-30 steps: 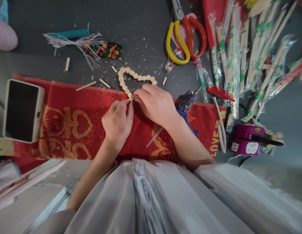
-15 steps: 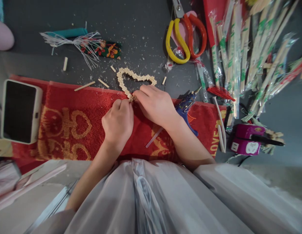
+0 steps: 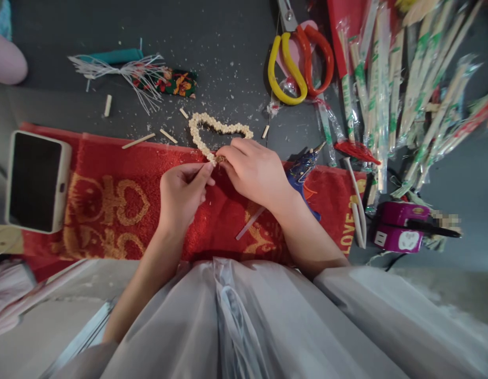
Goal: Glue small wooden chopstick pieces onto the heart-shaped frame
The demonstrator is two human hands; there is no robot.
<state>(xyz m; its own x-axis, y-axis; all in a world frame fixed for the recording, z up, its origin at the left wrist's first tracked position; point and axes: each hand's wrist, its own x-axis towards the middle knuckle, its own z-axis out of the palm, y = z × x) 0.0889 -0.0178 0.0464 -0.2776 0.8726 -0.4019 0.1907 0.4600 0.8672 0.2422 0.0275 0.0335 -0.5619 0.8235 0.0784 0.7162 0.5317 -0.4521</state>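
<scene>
Dark tabletop (image 3: 212, 31), sprinkled with pale crumbs, stretched beyond a red towel (image 3: 224, 231) in the head view. Yellow capitals spelling "LOVE" ran up the towel's right end; the yellow pattern at its left included hearts. Green print on the wrapped sticks (image 3: 380, 95) and the white label on a purple box (image 3: 399, 226) were too small to read. Past the towel's far edge, bare tabletop lay between the floral roll (image 3: 183, 82) and the scissors (image 3: 289, 58), and a blue glue gun (image 3: 299, 179) sat just beside the right wrist. Upper lobes of a heart-shaped beaded strand (image 3: 218, 125) rested on the tabletop, its lower point reaching over the towel's edge. There the left hand (image 3: 176, 197) pinched the strand between thumb and forefinger, while the right hand (image 3: 255, 171), fingers curled and pressed together, gripped it just beside, near a brownish bit.
</scene>
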